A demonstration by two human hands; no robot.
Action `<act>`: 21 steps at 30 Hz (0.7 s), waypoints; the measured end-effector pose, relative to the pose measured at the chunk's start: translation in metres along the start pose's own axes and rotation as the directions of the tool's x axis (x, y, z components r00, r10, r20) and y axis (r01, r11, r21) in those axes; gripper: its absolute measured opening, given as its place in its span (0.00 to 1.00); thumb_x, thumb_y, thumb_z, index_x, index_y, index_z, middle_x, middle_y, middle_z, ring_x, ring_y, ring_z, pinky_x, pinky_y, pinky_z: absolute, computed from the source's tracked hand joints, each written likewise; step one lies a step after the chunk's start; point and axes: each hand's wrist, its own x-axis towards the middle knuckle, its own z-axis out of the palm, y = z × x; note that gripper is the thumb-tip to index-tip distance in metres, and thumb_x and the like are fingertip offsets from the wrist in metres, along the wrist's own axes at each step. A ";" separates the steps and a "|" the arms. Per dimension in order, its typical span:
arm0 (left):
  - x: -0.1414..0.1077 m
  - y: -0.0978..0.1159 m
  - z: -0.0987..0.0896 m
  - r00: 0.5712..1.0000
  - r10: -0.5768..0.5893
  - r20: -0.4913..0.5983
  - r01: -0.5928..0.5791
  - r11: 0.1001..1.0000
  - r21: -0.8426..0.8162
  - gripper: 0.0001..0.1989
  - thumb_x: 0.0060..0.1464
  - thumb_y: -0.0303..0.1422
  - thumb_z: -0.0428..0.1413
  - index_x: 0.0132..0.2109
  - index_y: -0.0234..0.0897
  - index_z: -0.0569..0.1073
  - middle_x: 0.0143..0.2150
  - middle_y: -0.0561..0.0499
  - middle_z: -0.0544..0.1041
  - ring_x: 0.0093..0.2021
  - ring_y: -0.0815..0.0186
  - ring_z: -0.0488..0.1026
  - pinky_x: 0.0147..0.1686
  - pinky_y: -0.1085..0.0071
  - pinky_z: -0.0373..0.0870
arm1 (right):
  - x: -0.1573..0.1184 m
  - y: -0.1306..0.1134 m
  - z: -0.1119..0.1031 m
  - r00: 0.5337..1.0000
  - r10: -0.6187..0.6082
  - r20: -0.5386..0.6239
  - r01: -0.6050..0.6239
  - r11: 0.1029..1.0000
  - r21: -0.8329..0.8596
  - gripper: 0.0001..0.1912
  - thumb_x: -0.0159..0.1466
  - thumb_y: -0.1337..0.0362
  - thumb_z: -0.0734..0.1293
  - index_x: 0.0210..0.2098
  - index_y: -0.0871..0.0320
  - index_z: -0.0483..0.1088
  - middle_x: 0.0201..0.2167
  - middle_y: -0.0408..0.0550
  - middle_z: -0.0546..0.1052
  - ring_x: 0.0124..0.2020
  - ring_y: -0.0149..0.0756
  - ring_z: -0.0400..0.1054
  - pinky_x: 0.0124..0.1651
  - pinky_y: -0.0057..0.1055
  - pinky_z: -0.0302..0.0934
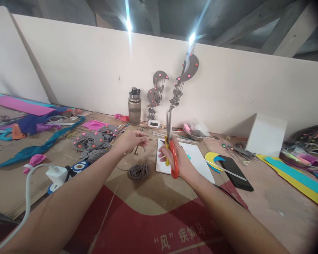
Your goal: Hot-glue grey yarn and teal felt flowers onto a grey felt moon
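**Scissors raised above a coil of grey cord**

A person's two bare hands reach over a counter (270, 192) covered partly by flat tan-and-red cardboard (153, 195). The right hand (182, 158) grips scissors (169, 133) by looped red and yellow handles, slim metal blades pointing up. To their left, the left hand (132, 139) has its fingers curled toward the thumb; whether they pinch a thin strand cannot be told. Below, between the hands, the soft cord (139, 171) lies in a round, loose coil on the cardboard. A smooth white sheet (201, 165) lies behind the right hand, near a glossy black phone (235, 173). Beyond stands a translucent, cylindrical bottle (134, 113); grey crescents (193, 67) dotted with pink hang against the pale wall (90, 63).
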 end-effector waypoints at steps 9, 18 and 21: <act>0.001 0.006 -0.010 0.985 0.118 -0.128 -0.121 0.992 -0.019 0.12 0.41 0.36 0.65 0.29 0.29 0.76 0.26 0.46 0.77 0.24 0.69 0.74 0.29 0.71 0.72 | -0.010 0.007 0.007 0.937 0.239 0.257 -0.227 0.971 -0.076 0.19 0.59 0.46 0.63 0.30 0.56 0.62 0.19 0.41 0.72 0.17 0.31 0.67 0.20 0.27 0.62; 0.001 0.003 -0.008 0.973 0.205 -0.107 -0.203 0.979 0.030 0.13 0.42 0.39 0.64 0.29 0.31 0.77 0.25 0.48 0.77 0.24 0.70 0.72 0.31 0.72 0.73 | -0.010 0.010 0.009 0.896 0.334 0.292 -0.336 0.941 -0.046 0.19 0.60 0.47 0.62 0.28 0.57 0.62 0.18 0.41 0.72 0.16 0.32 0.68 0.19 0.28 0.64; 0.001 0.001 -0.006 0.971 0.225 -0.085 -0.220 0.974 0.059 0.13 0.43 0.39 0.64 0.30 0.32 0.77 0.26 0.48 0.77 0.24 0.70 0.72 0.30 0.72 0.72 | -0.008 0.012 0.009 0.893 0.345 0.291 -0.351 0.936 -0.033 0.19 0.58 0.46 0.62 0.29 0.57 0.62 0.19 0.42 0.72 0.16 0.33 0.68 0.19 0.29 0.65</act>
